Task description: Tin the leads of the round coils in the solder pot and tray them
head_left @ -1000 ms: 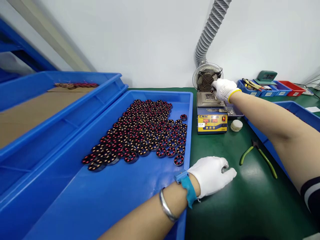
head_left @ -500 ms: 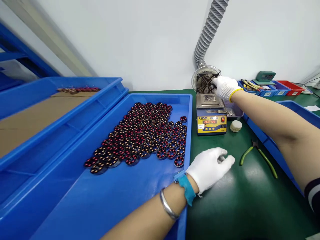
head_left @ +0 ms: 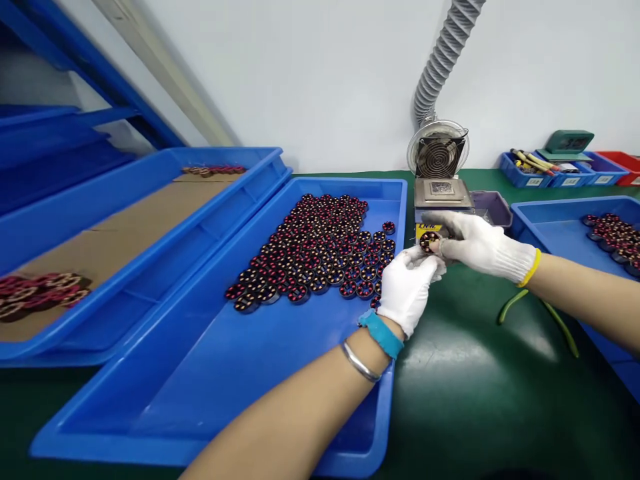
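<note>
Both hands have come together: the right hand is away from the machine's top, and the left hand is farther forward. They grasp one ring between their fingers, in front of the machine. More rings lie in the blue tray alongside.

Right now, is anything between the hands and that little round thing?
Nothing visible is: the left hand holds the small round part, and the right hand is right at it, no other object showing between.

Blue trays on a green table
</note>
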A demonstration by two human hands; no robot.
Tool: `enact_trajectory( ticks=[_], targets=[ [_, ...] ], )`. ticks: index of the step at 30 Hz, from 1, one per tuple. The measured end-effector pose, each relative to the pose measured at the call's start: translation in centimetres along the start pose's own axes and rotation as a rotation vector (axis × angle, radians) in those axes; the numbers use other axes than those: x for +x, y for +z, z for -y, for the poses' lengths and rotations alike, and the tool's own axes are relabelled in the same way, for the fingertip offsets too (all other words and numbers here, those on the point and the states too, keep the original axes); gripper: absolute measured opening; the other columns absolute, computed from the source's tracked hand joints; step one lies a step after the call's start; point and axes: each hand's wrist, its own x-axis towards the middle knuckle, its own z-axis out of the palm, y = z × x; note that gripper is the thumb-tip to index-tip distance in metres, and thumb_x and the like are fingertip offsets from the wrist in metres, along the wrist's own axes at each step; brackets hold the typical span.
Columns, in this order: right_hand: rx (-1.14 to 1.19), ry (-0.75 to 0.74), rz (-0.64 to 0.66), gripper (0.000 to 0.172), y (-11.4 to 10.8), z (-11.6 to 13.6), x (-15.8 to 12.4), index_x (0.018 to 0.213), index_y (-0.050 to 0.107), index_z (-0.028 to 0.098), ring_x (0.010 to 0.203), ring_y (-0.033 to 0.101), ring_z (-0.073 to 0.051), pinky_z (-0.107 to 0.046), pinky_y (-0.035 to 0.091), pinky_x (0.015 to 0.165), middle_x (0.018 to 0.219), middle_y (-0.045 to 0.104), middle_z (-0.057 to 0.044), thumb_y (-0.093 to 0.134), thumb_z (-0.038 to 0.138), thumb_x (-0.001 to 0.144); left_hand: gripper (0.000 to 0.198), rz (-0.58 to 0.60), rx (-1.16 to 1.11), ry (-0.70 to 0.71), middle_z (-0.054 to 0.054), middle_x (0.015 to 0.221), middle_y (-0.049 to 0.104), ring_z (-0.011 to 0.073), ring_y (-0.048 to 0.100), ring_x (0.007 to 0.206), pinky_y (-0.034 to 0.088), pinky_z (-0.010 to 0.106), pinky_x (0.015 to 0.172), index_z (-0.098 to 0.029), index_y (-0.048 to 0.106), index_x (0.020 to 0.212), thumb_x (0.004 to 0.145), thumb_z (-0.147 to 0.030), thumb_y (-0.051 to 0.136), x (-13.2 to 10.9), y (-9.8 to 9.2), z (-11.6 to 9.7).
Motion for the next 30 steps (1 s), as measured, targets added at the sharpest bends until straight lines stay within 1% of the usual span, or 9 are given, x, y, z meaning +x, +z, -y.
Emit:
enact_trajectory(
  ticks=[3, 5, 8, 10, 13, 16, 20, 24, 30],
  targets=[
    [0.166, 0.014, 0.163, 0.032, -0.7, 0.2, -1.0, 0.108, 0.063, 0.018, 0.064, 0.059, -0.014, -0.023, 0.051, 0.057, 0.078, 0.064, -0.003, 0.058, 0.041, 0.086, 0.023, 0.03, 0.006, -0.019, 0.006, 0.083, 0.069, 0.0118, 0.066, 0.065, 0.054, 0.026, 0.068, -0.009, 0.063, 0.096, 0.075, -0.018, 0.067, -0.2, -0.1, -0.1],
    [0.283, 0.052, 0.245, 0.029, -1.4, 0.3, -1.1, 0.092, 0.063, 0.015, 0.058, 0.056, -0.012, -0.02, 0.049, 0.052, 0.069, 0.061, -0.004, 0.054, 0.043, 0.089, 0.025, 0.061, 0.042, -0.038, 0.006, 0.082, 0.07, 0.0118, 0.066, 0.063, 0.054, 0.027, 0.068, -0.01, 0.064, 0.097, 0.075, -0.02, 0.068, -0.3, -0.1, -0.3],
    [0.382, 0.169, 0.279, 0.018, -2.0, 0.2, -0.6, 0.091, 0.062, 0.016, 0.059, 0.059, -0.012, -0.019, 0.05, 0.051, 0.074, 0.064, -0.004, 0.064, 0.032, 0.083, 0.026, 0.09, 0.097, -0.052, 0.007, 0.082, 0.07, 0.0125, 0.066, 0.063, 0.054, 0.027, 0.067, -0.01, 0.063, 0.099, 0.076, -0.022, 0.068, -0.4, -0.1, -0.4],
    [0.41, 0.223, 0.21, 0.02, -2.4, -0.3, 0.5, 0.098, 0.062, 0.017, 0.061, 0.062, -0.013, -0.021, 0.053, 0.053, 0.078, 0.066, -0.005, 0.066, 0.024, 0.081, 0.026, 0.104, 0.135, -0.059, 0.007, 0.081, 0.07, 0.013, 0.066, 0.064, 0.053, 0.027, 0.066, -0.009, 0.063, 0.098, 0.077, -0.025, 0.066, -0.4, -0.1, -0.4],
    [0.408, 0.228, 0.004, 0.025, -3.6, -1.2, 3.1, 0.106, 0.061, 0.017, 0.068, 0.065, -0.016, -0.025, 0.057, 0.061, 0.082, 0.067, -0.006, 0.065, 0.018, 0.081, 0.023, 0.145, 0.188, -0.086, 0.007, 0.079, 0.069, 0.013, 0.066, 0.063, 0.052, 0.026, 0.063, -0.01, 0.062, 0.094, 0.079, -0.027, 0.065, -0.3, -0.1, -0.3],
    [0.244, 0.223, -0.208, 0.025, -5.5, -2.5, 6.5, 0.105, 0.064, 0.018, 0.074, 0.066, -0.017, -0.026, 0.057, 0.067, 0.083, 0.068, -0.005, 0.066, 0.021, 0.081, 0.023, 0.187, 0.229, -0.104, 0.008, 0.079, 0.069, 0.0132, 0.065, 0.063, 0.052, 0.026, 0.063, -0.009, 0.062, 0.091, 0.079, -0.029, 0.064, -0.3, -0.1, -0.3],
    [0.003, 0.257, -0.426, 0.026, -7.3, -4.2, 10.5, 0.105, 0.066, 0.016, 0.07, 0.065, -0.017, -0.026, 0.056, 0.065, 0.079, 0.067, -0.004, 0.065, 0.024, 0.08, 0.024, 0.212, 0.249, -0.119, 0.008, 0.079, 0.069, 0.0137, 0.065, 0.063, 0.052, 0.026, 0.062, -0.01, 0.062, 0.091, 0.079, -0.031, 0.064, -0.3, -0.1, -0.2],
    [-0.234, 0.268, -0.503, 0.026, -7.6, -6.0, 12.9, 0.103, 0.067, 0.016, 0.071, 0.065, -0.018, -0.029, 0.054, 0.073, 0.076, 0.066, -0.004, 0.062, 0.03, 0.08, 0.025, 0.239, 0.267, -0.125, 0.007, 0.078, 0.069, 0.014, 0.065, 0.063, 0.051, 0.027, 0.063, -0.01, 0.062, 0.089, 0.078, -0.034, 0.065, -0.3, -0.2, -0.1],
    [-0.452, 0.246, -0.533, 0.025, -7.1, -7.4, 13.7, 0.098, 0.067, 0.017, 0.088, 0.062, -0.022, -0.033, 0.049, 0.083, 0.092, 0.066, -0.007, 0.06, 0.032, 0.079, 0.029, 0.272, 0.28, -0.134, 0.008, 0.08, 0.069, 0.0142, 0.065, 0.064, 0.051, 0.028, 0.064, -0.011, 0.062, 0.088, 0.078, -0.038, 0.065, -0.2, -0.3, 0.1]
  ],
)
